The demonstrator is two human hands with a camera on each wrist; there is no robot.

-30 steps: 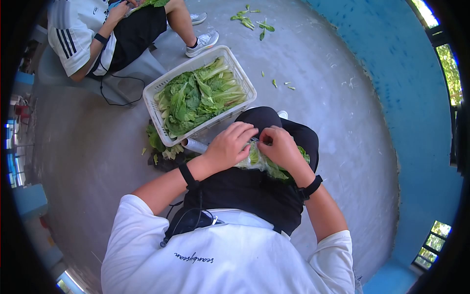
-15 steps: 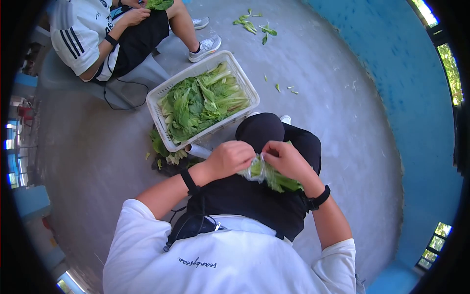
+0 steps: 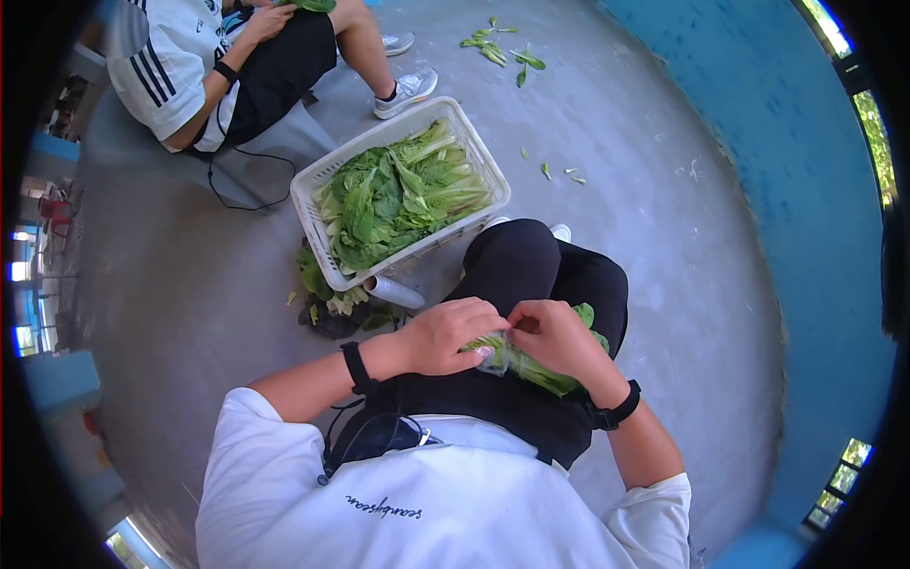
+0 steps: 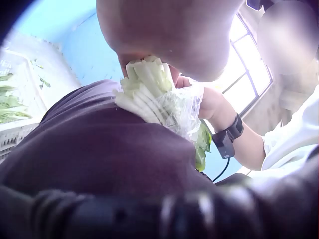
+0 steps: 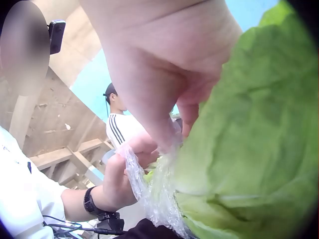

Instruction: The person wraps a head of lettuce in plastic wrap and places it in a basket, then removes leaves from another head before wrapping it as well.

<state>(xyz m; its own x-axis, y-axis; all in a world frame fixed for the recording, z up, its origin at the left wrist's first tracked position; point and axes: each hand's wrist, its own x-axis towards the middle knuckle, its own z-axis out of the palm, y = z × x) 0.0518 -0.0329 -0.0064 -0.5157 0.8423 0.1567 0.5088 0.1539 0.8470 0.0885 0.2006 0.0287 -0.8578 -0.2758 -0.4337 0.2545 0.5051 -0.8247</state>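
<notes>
The left hand [image 3: 450,334] grips the pale stem end of a bundle of leafy greens [image 3: 545,377], its fingers curled round the stems; the right hand [image 3: 561,343] pinches clear plastic film [image 4: 185,112] between thumb and fingertips, close to the left hand; the film is wrapped round the stems, crumpled and shiny, while the broad green leaves stick out beyond it under the right hand. The bundle lies across the person's lap, on dark trousers [image 3: 512,261], with its stem ends toward the left hand.

Beyond the knees, a white plastic crate [image 3: 305,197] stands on the grey floor [image 3: 664,284], filled with more leafy greens [image 3: 398,190]; a roll [image 3: 395,292] lies just beside its near corner, next to a dark heap with loose leaves [image 3: 332,302]; small leaf scraps [image 3: 488,49] are scattered on the floor past the crate. At the upper left, another person [image 3: 175,76] in a white shirt and black shorts sits on a grey seat [image 3: 270,142], with a green leaf [image 3: 316,5] at the hands; a blue wall [image 3: 815,237] curves along the right side.
</notes>
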